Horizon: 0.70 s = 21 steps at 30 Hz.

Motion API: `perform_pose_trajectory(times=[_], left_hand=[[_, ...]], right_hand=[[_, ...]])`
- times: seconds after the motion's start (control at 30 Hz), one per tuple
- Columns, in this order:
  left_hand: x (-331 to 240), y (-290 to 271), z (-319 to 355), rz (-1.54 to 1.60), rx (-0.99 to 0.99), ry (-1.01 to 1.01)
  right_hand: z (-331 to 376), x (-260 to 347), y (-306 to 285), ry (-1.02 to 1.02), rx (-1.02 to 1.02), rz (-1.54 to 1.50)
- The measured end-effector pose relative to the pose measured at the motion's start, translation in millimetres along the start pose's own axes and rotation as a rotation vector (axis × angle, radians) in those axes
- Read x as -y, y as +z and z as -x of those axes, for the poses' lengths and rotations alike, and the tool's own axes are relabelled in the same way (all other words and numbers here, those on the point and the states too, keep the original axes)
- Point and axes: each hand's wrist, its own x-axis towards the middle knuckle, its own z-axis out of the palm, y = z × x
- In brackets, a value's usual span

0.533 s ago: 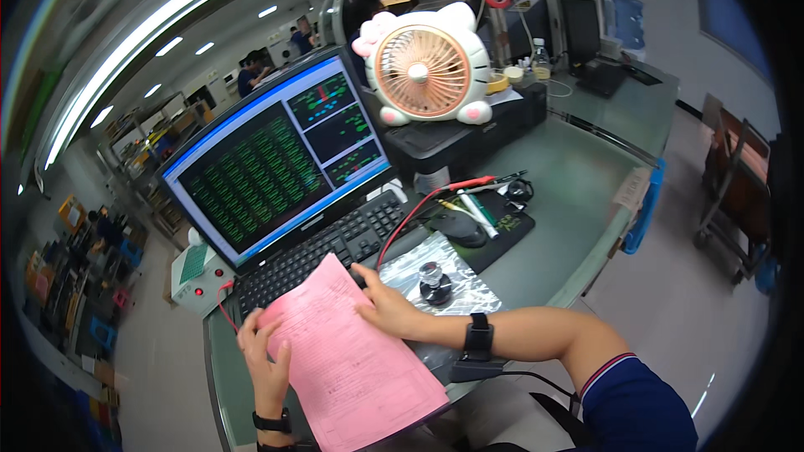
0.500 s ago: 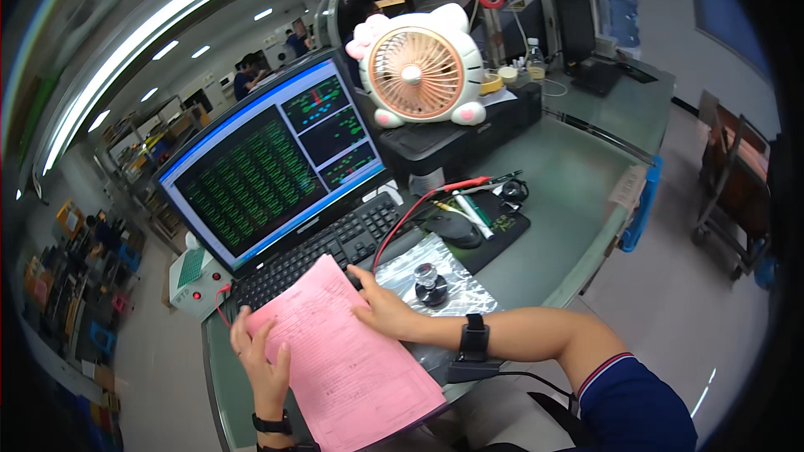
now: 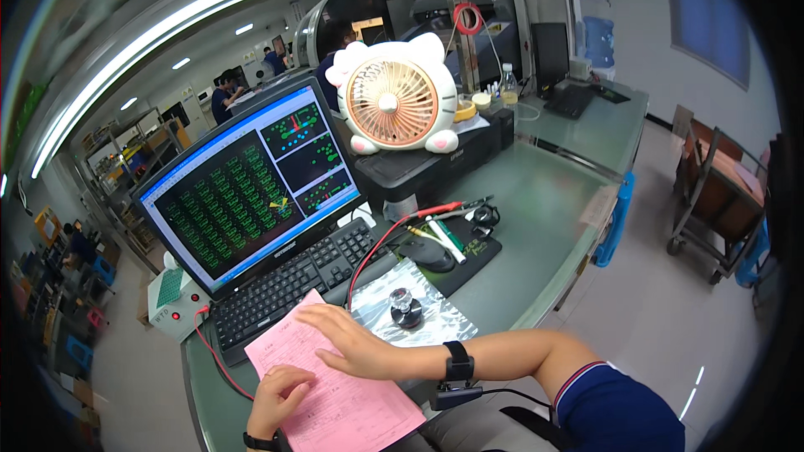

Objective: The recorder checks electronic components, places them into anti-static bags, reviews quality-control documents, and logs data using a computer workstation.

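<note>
The pink printed paper [image 3: 345, 403] lay in front of the keyboard [image 3: 291, 286], its far edge reaching the keyboard's front. It looked light, thin and quick to crease, best held by its long edges. My right hand [image 3: 360, 350] spread across it, fingers stretched and gripping nothing; my left hand [image 3: 279, 400] curled loosely over it, thumb apart. Right of the keyboard, a mouse [image 3: 429, 255], a red cable [image 3: 374, 249] and a black, clear-topped knob [image 3: 406, 311] on a silvery bag [image 3: 450, 320] crowded the worktop [image 3: 536, 201].

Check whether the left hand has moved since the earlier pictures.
Yes. Judged against the keyboard, the left hand has moved rightward, its fingertips now farther from that keyboard.
</note>
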Motion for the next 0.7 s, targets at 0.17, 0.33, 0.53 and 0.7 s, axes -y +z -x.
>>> perform_pose_trajectory(times=[0.17,0.33,0.53,0.7], left_hand=[[2.4,-3.3,3.6,0.04,-0.027,-0.029],[3.4,-3.0,1.8,0.08,-0.018,-0.053],[7.9,-3.8,4.4,0.09,-0.015,-0.066],[9.1,-2.1,4.8,0.078,-0.022,-0.064]], right_hand=[[-27.9,-0.8,-85.7,-0.132,-0.065,0.169],[-8.0,-100.0,-168.1,0.213,-0.081,0.579],[3.2,-118.2,-170.6,0.456,0.113,0.689],[2.4,-119.6,-167.4,0.498,0.104,0.74]])
